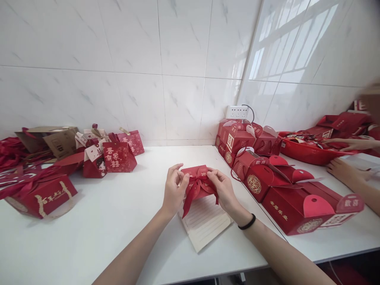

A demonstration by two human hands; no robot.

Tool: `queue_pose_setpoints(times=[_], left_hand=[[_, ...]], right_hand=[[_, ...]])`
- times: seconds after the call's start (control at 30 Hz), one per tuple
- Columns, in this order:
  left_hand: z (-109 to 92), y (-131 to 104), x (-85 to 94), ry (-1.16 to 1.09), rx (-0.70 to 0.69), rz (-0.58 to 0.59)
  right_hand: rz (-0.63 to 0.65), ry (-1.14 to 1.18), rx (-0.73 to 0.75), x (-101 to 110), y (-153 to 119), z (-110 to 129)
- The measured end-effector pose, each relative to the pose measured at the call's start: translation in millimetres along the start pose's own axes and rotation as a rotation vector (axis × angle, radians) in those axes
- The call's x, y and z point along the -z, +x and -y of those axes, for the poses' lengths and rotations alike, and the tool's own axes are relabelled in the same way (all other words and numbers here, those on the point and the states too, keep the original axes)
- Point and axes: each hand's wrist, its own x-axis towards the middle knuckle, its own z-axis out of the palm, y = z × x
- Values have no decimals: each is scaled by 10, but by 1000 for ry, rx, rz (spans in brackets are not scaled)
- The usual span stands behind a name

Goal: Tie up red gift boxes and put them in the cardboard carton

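Both hands hold a small red gift box [198,172] up over the middle of the white table. A dark red ribbon [190,198] is tied in a bow across its top, its tails hanging toward me. My left hand [175,187] pinches the ribbon at the bow's left side. On the right side, my right hand [223,189] grips ribbon and box edge between thumb and fingers, with a black band on that wrist. Beneath the box lies a lined notepad [204,225], partly covered by box and hands.
Several red gift boxes [279,190] stand along the right, before a white power strip [236,112]. Farther right, a co-worker's hands [344,170] are by a red basin [303,152]. At left are small red boxes [118,156] and a rope-handled box [53,194].
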Motion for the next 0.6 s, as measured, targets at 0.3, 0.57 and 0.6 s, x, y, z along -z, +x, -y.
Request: queue_pose_setpoints(times=[0.3, 0.57, 0.6], left_hand=[[20, -2, -5, 27, -36, 0], [48, 14, 26, -107, 80, -23], [54, 8, 23, -134, 73, -2]], right_hand=[[20, -22, 33, 3, -2, -17], [2, -62, 3, 22, 15, 6], [-9, -81, 3, 22, 13, 12]])
